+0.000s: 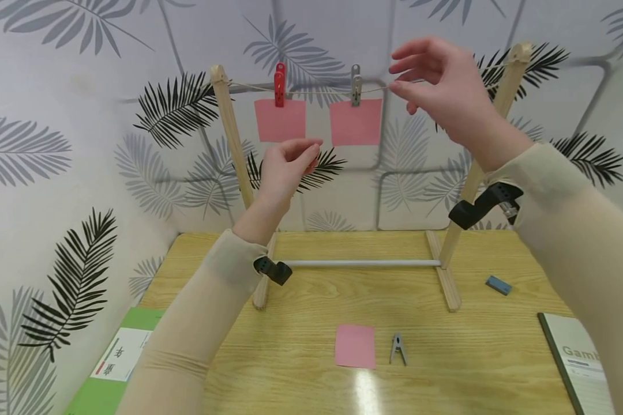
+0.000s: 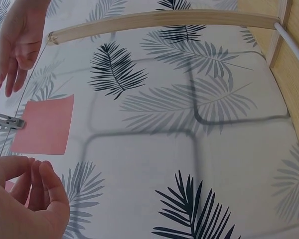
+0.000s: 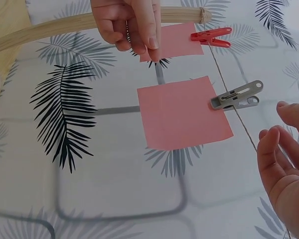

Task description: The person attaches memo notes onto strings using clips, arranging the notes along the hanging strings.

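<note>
I have the left hand (image 1: 285,167) near the lower edge of the left pink note (image 1: 281,122), its fingers loosely curled toward the thumb, nothing visible in them. A red clip (image 1: 279,86) holds that note on the string (image 1: 319,93). I see the right hand (image 1: 443,86) just right of the grey clip (image 1: 356,86) and the right pink note (image 1: 356,124), fingers bent, thumb apart, gripping nothing; I can't tell whether it touches the string. Well below both, a loose pink note (image 1: 355,346) lies on the desk (image 1: 280,357).
</note>
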`<state>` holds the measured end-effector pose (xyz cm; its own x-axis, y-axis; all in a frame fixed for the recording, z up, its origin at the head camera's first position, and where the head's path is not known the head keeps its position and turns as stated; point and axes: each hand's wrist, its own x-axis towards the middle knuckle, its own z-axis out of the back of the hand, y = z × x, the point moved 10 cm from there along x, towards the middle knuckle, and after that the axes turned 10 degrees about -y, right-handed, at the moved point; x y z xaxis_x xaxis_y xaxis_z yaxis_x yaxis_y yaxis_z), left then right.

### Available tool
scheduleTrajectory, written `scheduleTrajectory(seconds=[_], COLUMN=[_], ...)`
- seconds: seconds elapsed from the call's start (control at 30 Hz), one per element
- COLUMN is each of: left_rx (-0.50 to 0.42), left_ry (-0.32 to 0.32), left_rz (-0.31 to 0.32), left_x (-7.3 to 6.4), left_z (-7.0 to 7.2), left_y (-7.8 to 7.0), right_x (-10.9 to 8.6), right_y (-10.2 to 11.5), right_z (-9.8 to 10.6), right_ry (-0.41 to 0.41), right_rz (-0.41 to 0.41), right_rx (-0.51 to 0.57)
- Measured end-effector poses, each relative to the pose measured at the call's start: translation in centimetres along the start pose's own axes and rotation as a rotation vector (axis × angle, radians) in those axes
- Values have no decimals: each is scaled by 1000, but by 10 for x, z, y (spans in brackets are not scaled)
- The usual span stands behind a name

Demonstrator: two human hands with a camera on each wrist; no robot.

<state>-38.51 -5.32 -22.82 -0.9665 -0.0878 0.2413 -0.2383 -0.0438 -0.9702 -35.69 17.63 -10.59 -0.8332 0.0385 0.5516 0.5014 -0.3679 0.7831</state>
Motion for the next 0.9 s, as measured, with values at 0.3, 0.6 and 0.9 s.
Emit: scheduleTrajectory(seconds=[0.3, 0.6, 0.9], left_rx=[27, 82, 128], left_ry=[20, 50, 74], left_rz=[8, 8, 27], left_x=[-1, -7, -21], left_z=[0, 0, -1], left_y=[10, 23, 37], right_x=[-12, -26, -49], right_y=[-15, -36, -59], right_z=[11, 14, 14], right_ry=[-3, 26, 46], right_rz=[-20, -56, -83], right_rx=[-9, -34, -78])
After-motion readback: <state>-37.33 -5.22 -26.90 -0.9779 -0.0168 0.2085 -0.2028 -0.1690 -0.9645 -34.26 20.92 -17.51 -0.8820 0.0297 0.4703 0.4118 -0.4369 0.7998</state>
